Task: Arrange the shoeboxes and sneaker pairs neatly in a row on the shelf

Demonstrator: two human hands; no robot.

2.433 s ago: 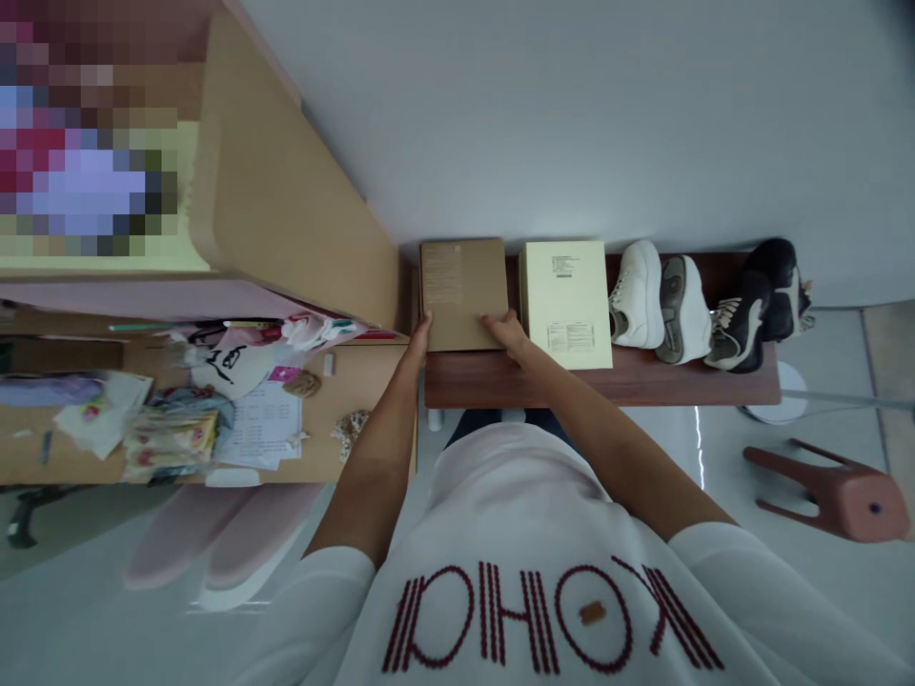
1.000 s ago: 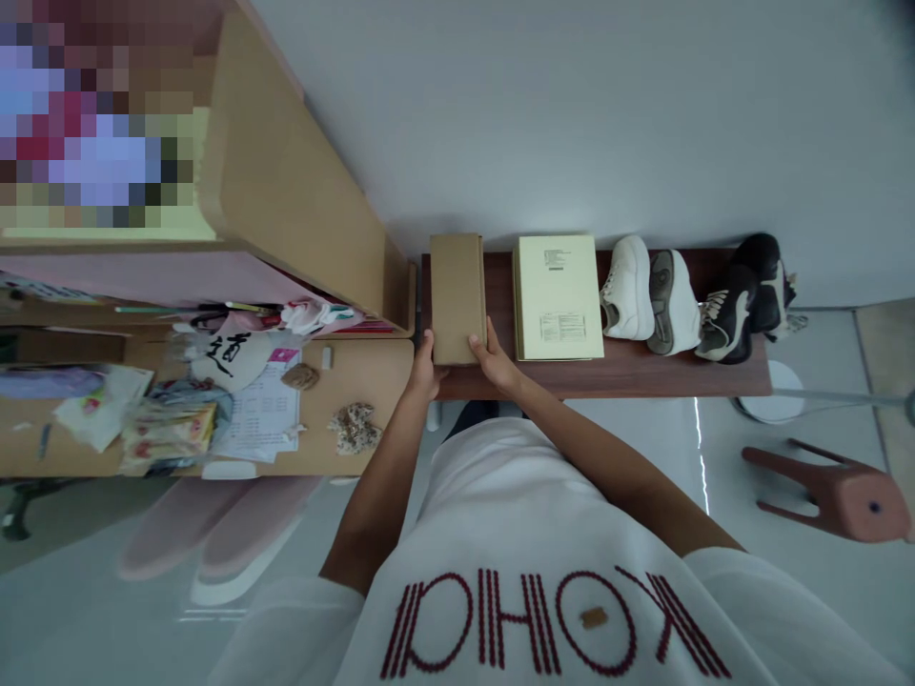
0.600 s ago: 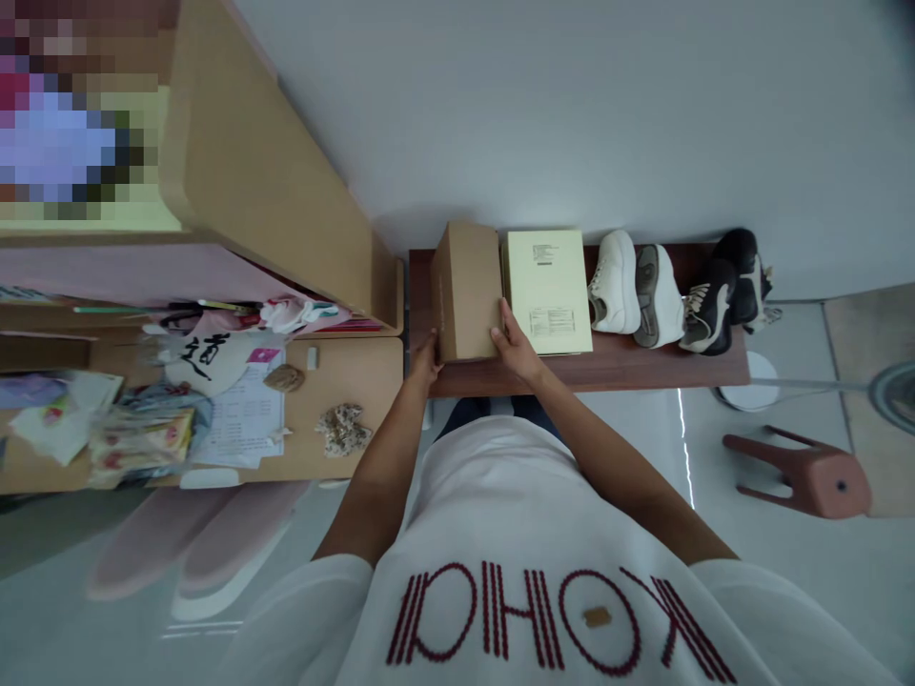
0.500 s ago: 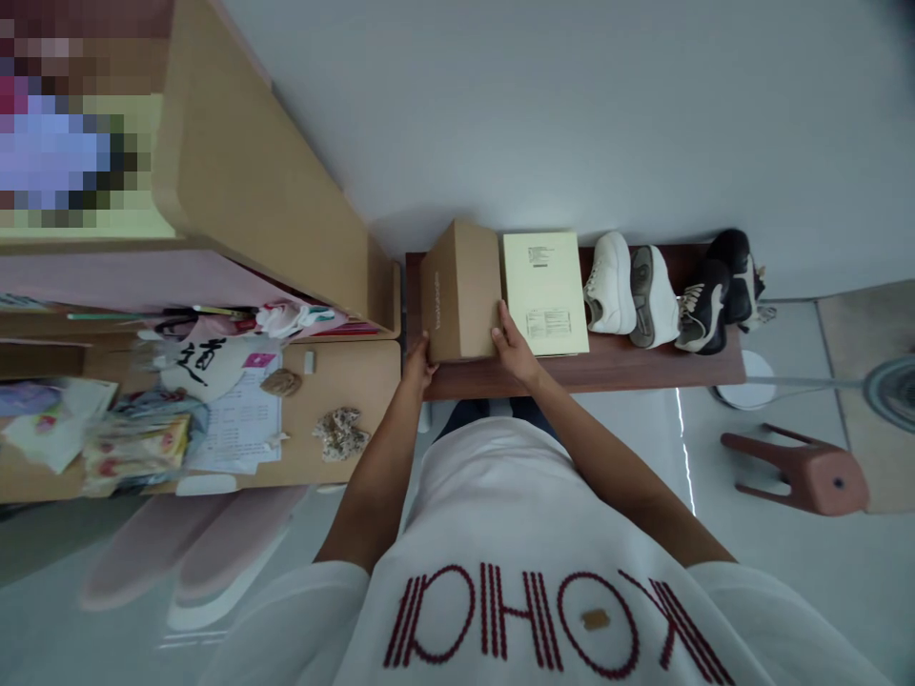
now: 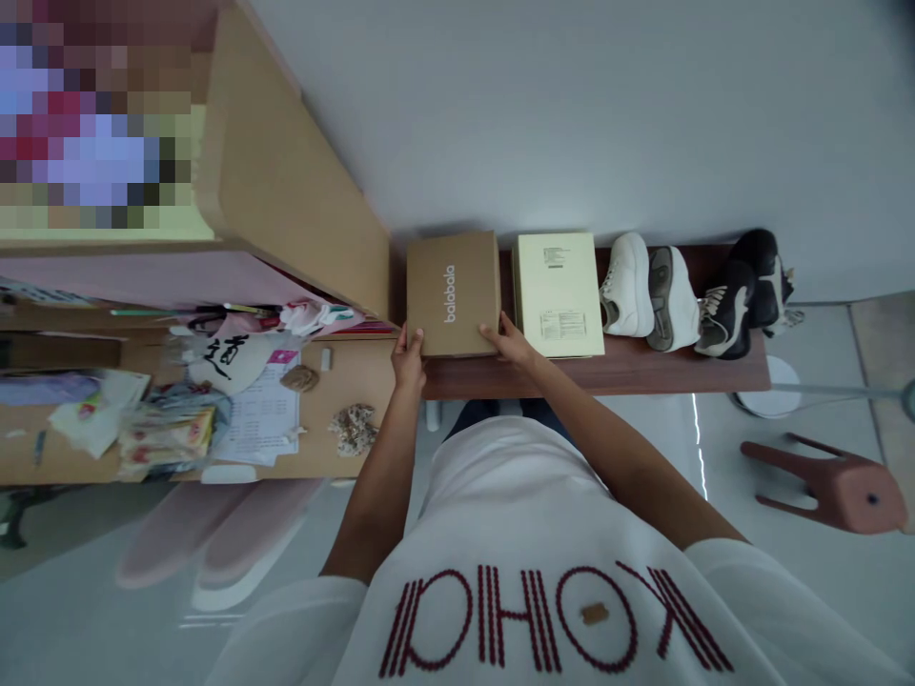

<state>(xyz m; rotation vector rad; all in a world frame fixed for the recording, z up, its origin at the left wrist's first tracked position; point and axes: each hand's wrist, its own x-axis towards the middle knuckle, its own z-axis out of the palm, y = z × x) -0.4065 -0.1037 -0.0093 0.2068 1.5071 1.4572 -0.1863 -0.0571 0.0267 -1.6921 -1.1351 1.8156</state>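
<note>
A kraft cardboard box (image 5: 453, 293) printed "balabala" in white lies flat on a dark reddish-brown wooden shelf (image 5: 593, 376), its printed face up. My left hand (image 5: 409, 357) holds the box's near left corner. My right hand (image 5: 509, 341) grips its near right edge, fingers on top. Right next to the box stands a pale yellow box (image 5: 558, 295) with printed labels, and neither hand touches it.
White sneakers (image 5: 647, 295) and black sneakers (image 5: 736, 295) stand on the shelf beyond the yellow box. A cluttered wooden desk (image 5: 357, 372) with papers sits left, under a wooden shelf board (image 5: 300, 181). A pink stool (image 5: 836, 491) lies on the floor at right.
The box has turned over from standing on its narrow side, through a tilt, to lying flat with the printed face up. It has shifted slightly left, and both hands stay on it.
</note>
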